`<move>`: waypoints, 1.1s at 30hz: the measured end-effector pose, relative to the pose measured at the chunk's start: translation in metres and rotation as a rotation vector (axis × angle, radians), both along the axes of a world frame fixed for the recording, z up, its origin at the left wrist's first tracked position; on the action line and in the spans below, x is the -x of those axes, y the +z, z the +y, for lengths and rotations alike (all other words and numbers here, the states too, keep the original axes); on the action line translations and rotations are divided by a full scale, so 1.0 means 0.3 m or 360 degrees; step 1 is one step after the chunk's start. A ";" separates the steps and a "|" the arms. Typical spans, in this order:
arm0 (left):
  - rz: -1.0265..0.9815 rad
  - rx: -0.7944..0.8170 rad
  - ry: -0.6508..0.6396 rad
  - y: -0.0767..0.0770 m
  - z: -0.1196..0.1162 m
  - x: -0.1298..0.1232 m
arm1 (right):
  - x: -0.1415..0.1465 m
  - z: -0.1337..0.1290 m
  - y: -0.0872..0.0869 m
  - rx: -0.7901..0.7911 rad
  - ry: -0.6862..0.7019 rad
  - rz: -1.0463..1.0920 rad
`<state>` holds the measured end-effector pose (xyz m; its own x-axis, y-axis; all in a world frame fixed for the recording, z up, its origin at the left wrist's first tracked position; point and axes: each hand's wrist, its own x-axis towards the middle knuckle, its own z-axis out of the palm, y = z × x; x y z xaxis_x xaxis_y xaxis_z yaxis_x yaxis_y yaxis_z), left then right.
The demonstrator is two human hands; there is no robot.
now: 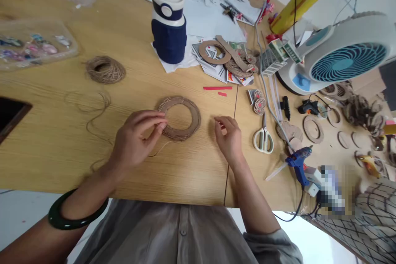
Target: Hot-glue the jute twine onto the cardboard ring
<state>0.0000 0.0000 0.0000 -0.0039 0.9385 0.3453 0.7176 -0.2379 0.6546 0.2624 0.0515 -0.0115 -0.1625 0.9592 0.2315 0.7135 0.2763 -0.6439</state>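
Observation:
A cardboard ring point(195, 116) lies on the table, twine wound around its outer edge. My left hand point(133, 138) is at the ring's left side, thumb and fingertips closed together at its rim. From the ring's lower edge a thin strand of twine point(163, 145) runs left, passing behind my left wrist. Loose loops of twine point(95, 109) lie further left, below a twine ball point(107, 70). To the right of the ring, apart from it, my right hand point(229, 136) has its fingers curled toward the thumb; anything between them is hidden.
Right of my right hand lie scissors point(263, 138) and a blue glue gun point(298, 163). Red strips point(218, 88) lie beyond the ring. A navy tumbler point(168, 37), a white fan point(349, 57), a plastic tray point(72, 47) and a dark phone-like object point(10, 115) stand or lie around.

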 end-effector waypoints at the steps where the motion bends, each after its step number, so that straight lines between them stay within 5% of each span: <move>1: 0.0036 0.0002 -0.0056 -0.001 0.000 -0.003 | 0.027 0.009 -0.008 0.0010 0.0008 -0.0034; 5: 0.0119 -0.0010 -0.0293 -0.008 -0.004 -0.044 | 0.045 0.029 -0.002 -0.0025 -0.0007 -0.0135; 8: 0.0122 0.0012 -0.0401 -0.016 -0.012 -0.094 | -0.048 0.006 0.031 -0.0181 -0.0139 -0.0319; 12: 0.0245 0.0106 -0.0368 -0.026 -0.002 -0.157 | -0.255 -0.072 0.050 -0.0316 -0.0716 -0.0747; 15: 0.0446 0.0164 -0.0349 -0.036 0.020 -0.191 | -0.376 -0.132 0.024 -0.0156 -0.1026 -0.0917; 21: 0.0570 0.0236 -0.0361 -0.049 0.019 -0.237 | -0.425 -0.155 -0.033 0.0026 -0.0930 -0.1016; 28: 0.0459 0.0256 -0.0336 -0.052 -0.009 -0.266 | -0.490 -0.184 0.037 -0.0086 -0.1065 -0.0997; 33: 0.0297 0.0272 -0.0296 -0.036 0.001 -0.226 | -0.614 -0.311 0.068 -0.0069 -0.1708 -0.1112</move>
<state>0.0679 0.0002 -0.0109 0.2217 0.9617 0.1613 0.7837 -0.2742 0.5573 0.4466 -0.0418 0.0088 0.5849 0.6784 0.4446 0.7721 -0.6336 -0.0488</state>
